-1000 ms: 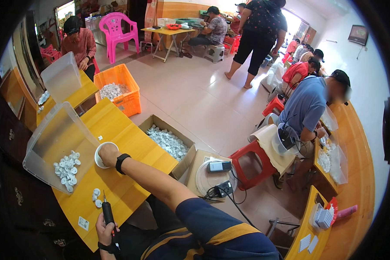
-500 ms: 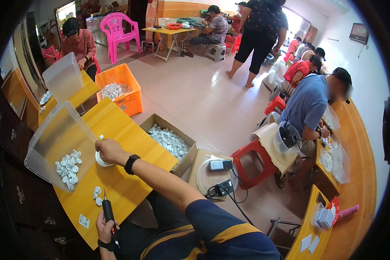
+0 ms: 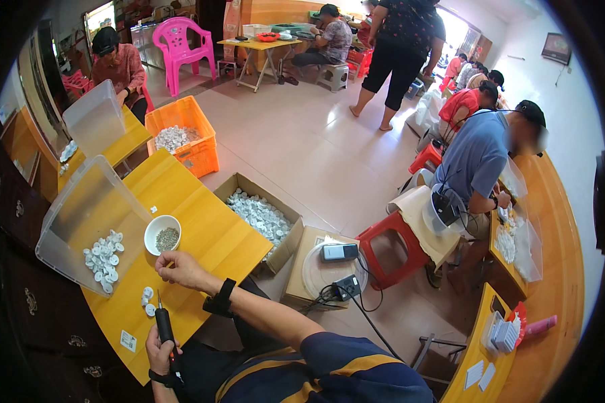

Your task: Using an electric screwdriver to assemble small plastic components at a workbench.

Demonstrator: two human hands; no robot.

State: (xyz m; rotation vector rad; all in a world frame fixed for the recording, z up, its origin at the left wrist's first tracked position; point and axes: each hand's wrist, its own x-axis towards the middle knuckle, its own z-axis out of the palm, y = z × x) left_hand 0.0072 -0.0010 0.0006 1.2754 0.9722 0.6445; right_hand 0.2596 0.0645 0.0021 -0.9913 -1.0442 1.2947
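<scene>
While the left hand (image 3: 158, 350) wraps around the handle of a black screwdriver (image 3: 165, 326), its fingers closed on it, the right hand (image 3: 189, 272) hovers just beside a white bowl (image 3: 159, 224), on the side nearer the wearer. The right fingers (image 3: 174, 256) are bent inward, with thumb and forefinger drawn near each other; I cannot tell whether they quite meet or hold some tiny thing. A dark band (image 3: 220, 299) circles the right wrist.

The screwdriver is at the near edge of the yellow counter (image 3: 212, 225), its thin bit pointing away from the wearer. A few white discs (image 3: 149, 309) lie next to the bit; whether it touches them is unclear. The bowl stands upright on the counter, with small metal bits (image 3: 167, 239) covering much of its bottom. Just beyond it lies a small white piece (image 3: 153, 209).

To the left of the bowl, a clear bin (image 3: 91, 191) lies tilted with its open side toward the wearer, and a pile of white parts (image 3: 102, 260) rests at its mouth. A printed label (image 3: 128, 340) lies flat near the counter's left edge.

Beside the counter's right side, an open carton (image 3: 288, 245) is filled with more pale parts (image 3: 261, 218). Farther off, an orange crate (image 3: 199, 160) also holds whitish pieces (image 3: 175, 138).
</scene>
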